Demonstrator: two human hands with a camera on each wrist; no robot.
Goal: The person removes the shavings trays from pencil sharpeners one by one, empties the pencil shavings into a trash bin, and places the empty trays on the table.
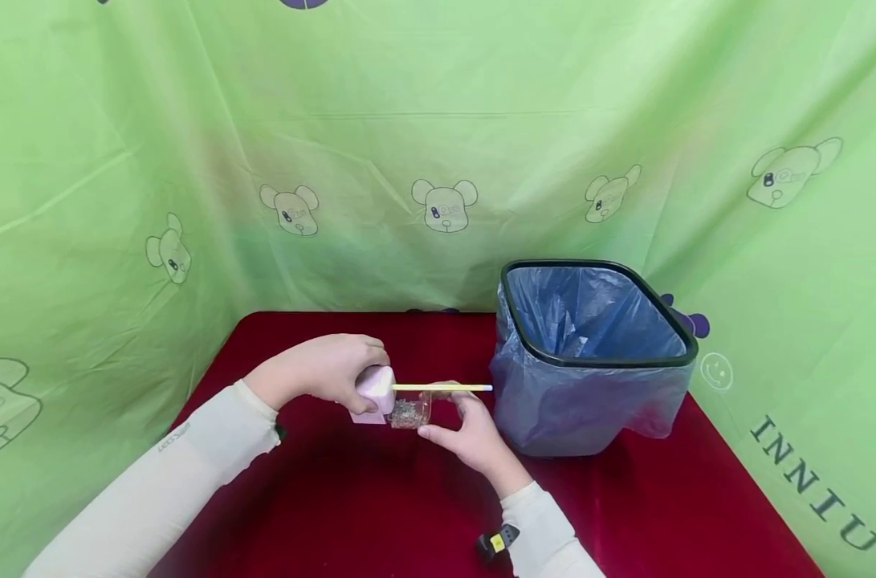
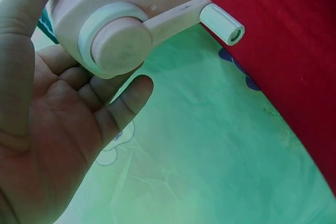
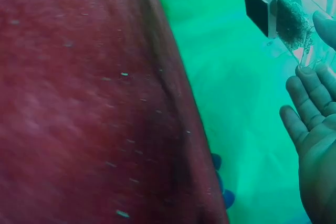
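Observation:
My left hand (image 1: 340,369) grips a pale pink crank pencil sharpener (image 1: 378,388) over the red table. In the left wrist view, the crank handle (image 2: 223,23) sticks out from the sharpener's round hub (image 2: 122,47). A yellow pencil (image 1: 438,388) with a pale end juts sideways from the sharpener toward the right. Between thumb and fingers, my right hand (image 1: 470,429) pinches a clear shavings drawer (image 1: 409,413) at the sharpener's side. Grey shavings (image 3: 292,22) fill part of that drawer in the right wrist view.
A bin (image 1: 589,401) with a black rim and a bluish plastic liner stands at the right, close by my right hand. Small shavings (image 3: 122,213) lie scattered on the red tablecloth (image 3: 79,129). A green printed curtain (image 1: 380,120) surrounds the table's back and sides.

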